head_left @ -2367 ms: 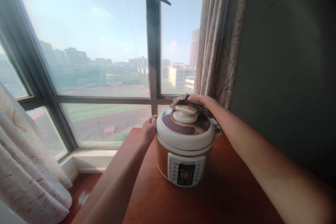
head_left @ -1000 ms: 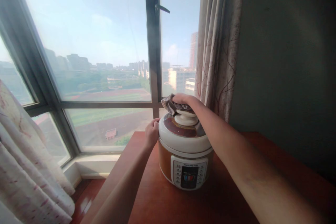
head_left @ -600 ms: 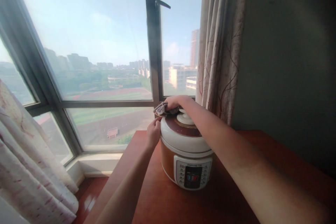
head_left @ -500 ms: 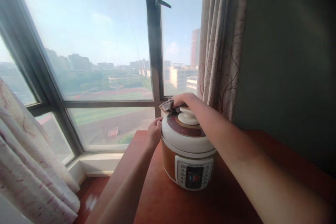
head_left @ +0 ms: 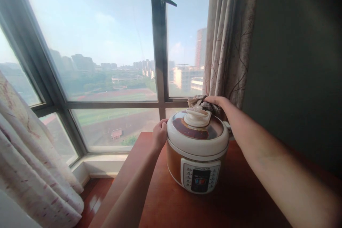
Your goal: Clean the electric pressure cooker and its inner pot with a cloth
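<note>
A white and orange-brown electric pressure cooker [head_left: 197,146] stands upright on the wooden table, its lid closed and its control panel [head_left: 201,177] facing me. My left hand [head_left: 160,133] is closed at the cooker's left side, by the lid rim; the part it grips is hidden behind the fingers. At the back right of the lid, behind the cream lid knob [head_left: 197,117], my right hand [head_left: 215,102] is closed on a crumpled grey-brown cloth [head_left: 197,101], which lies against the lid's rear edge.
The reddish-brown table [head_left: 160,199] sits in a corner beside a window frame [head_left: 112,105]. A patterned curtain [head_left: 229,42] hangs behind the cooker. Another curtain [head_left: 34,171] hangs at the left, and a dark wall [head_left: 291,60] rises on the right.
My right hand has slid the cloth rightward along the back of the lid, uncovering the knob and more of the lid top. My left hand stays at the cooker's side.
</note>
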A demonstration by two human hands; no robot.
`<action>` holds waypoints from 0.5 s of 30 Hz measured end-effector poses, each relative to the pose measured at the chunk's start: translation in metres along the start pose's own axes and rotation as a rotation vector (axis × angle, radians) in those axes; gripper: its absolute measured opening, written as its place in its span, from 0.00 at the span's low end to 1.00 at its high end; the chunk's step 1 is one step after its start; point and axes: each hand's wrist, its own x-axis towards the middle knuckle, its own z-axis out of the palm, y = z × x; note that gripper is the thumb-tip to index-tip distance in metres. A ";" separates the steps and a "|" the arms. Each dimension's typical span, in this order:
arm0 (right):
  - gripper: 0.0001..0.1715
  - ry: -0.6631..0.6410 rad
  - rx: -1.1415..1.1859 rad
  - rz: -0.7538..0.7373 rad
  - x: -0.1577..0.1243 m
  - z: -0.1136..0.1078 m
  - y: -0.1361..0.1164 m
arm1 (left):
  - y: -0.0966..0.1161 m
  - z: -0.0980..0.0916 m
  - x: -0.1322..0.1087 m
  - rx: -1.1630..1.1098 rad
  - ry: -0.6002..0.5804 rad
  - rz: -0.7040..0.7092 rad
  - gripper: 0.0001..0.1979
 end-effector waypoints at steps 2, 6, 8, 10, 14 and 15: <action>0.21 -0.020 0.062 0.016 -0.012 -0.006 0.020 | 0.002 0.001 -0.001 0.016 0.021 -0.012 0.20; 0.20 -0.031 0.186 -0.007 -0.023 -0.004 0.051 | 0.003 0.002 -0.002 0.016 0.033 -0.016 0.20; 0.18 -0.019 0.246 -0.039 -0.024 0.002 0.061 | 0.002 0.003 -0.001 0.001 0.033 -0.017 0.21; 0.16 0.006 0.298 -0.078 -0.027 0.005 0.068 | 0.000 0.003 0.000 -0.011 0.033 -0.013 0.21; 0.14 0.063 0.334 -0.150 -0.049 -0.001 0.074 | -0.003 0.005 0.002 -0.009 0.047 -0.012 0.21; 0.13 0.076 0.324 -0.163 -0.057 -0.005 0.074 | -0.003 0.005 0.002 -0.008 0.047 -0.012 0.21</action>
